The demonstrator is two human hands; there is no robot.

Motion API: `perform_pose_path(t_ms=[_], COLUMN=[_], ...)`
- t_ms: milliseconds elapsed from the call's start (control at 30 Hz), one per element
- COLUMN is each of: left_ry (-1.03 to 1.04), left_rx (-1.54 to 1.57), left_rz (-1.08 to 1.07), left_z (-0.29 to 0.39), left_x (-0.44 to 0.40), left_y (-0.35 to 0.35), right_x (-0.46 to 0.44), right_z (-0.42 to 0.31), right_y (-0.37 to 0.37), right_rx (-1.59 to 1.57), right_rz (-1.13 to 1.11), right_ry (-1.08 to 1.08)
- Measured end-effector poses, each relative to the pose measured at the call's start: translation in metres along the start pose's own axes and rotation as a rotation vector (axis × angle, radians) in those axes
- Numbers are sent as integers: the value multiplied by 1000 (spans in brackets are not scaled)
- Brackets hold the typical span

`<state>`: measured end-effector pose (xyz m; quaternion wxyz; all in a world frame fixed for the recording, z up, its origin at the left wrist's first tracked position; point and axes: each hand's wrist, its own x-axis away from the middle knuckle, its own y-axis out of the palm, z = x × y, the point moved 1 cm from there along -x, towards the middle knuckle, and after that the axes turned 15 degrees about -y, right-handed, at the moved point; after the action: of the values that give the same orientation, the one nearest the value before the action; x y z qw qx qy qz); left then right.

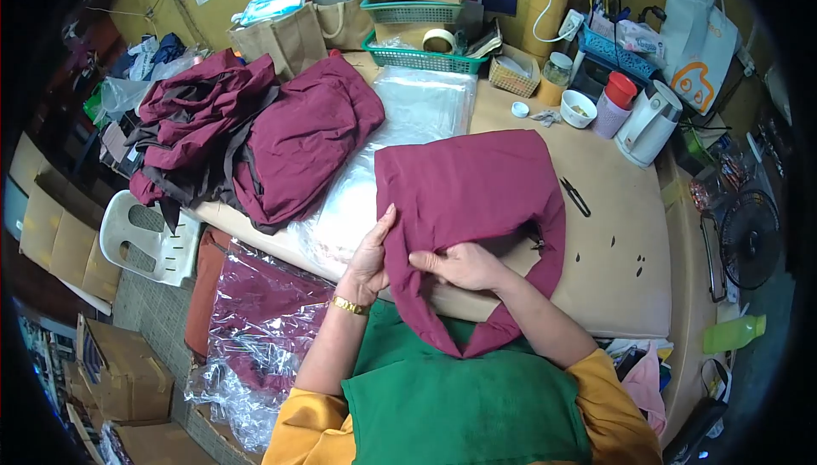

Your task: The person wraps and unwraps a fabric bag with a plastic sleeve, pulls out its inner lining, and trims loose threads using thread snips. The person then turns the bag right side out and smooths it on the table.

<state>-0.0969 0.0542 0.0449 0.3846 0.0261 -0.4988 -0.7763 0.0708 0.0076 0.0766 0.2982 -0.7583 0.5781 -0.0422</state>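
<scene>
A maroon cloth piece (468, 171), flat and roughly rectangular at the far side, lies in front of me on the table. From it a band of the same cloth loops toward my body, its point hanging over the green apron (468, 397). My left hand (370, 256) grips the left edge of the cloth, thumb up along it. Inside the loop, my right hand (464, 267) pinches the left side of the band, thumb on top and fingers hidden beneath. Whether it is a folded garment or a bag, I cannot tell.
Heaped maroon garments (298, 142) lie at left beside clear plastic bags (421, 95). Black thread snips (575, 197) rest right of the cloth. A kettle (648, 125), a red-lidded cup (614, 106) and green baskets (425, 52) stand behind. A plastic-wrapped maroon bundle (264, 312) sits below the table's left edge.
</scene>
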Motion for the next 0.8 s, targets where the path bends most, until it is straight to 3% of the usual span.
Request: perform_pose_path(t_ms=[67,100,200,233,300,367,400,467,500,567,600,667,733,800], left_ry=[-69,-139,-207,-148,-88,-142,-149,-80,-85,-5,-12,-28,-37,-41], left_rx=[33,43,-18,-67,-118,160,183,216,218,149,150,104,85,67], left_rz=[-43,3,96,92,93,-81,-110,-124,-122,-51,-51,-54,-46,-33], left_z=[-3,-6,-14,-15,-12,-3,5,10,9,8,6,3,5,8], left_x=[0,-2,-13,-17,-19,-16,-14,-17,-19,-22,-23,-25,-28,-23], left_y=[8,8,7,8,4,-8,-18,-32,-34,-33,-30,-17,-22,-26], right_x=[7,15,29,27,27,26,31,37,39,38,37,23,13,8], right_z=[14,31,37,34,25,27,24,3,8,20,21,14,13,22], right_y=[6,20,40,40,36,32,28,8,7,2,4,9,11,11], right_rx=[-471,-848,-805,-810,-873,-1024,-1028,-981,-982,-571,-572,-678,-664,-1044], right_rz=[-545,-649,-913,-979,-860,-610,-607,-138,-136,-60,-56,-104,-395,-387], right_ry=[234,266,468,375,367,409,406,251,256,41,46,77,239,216])
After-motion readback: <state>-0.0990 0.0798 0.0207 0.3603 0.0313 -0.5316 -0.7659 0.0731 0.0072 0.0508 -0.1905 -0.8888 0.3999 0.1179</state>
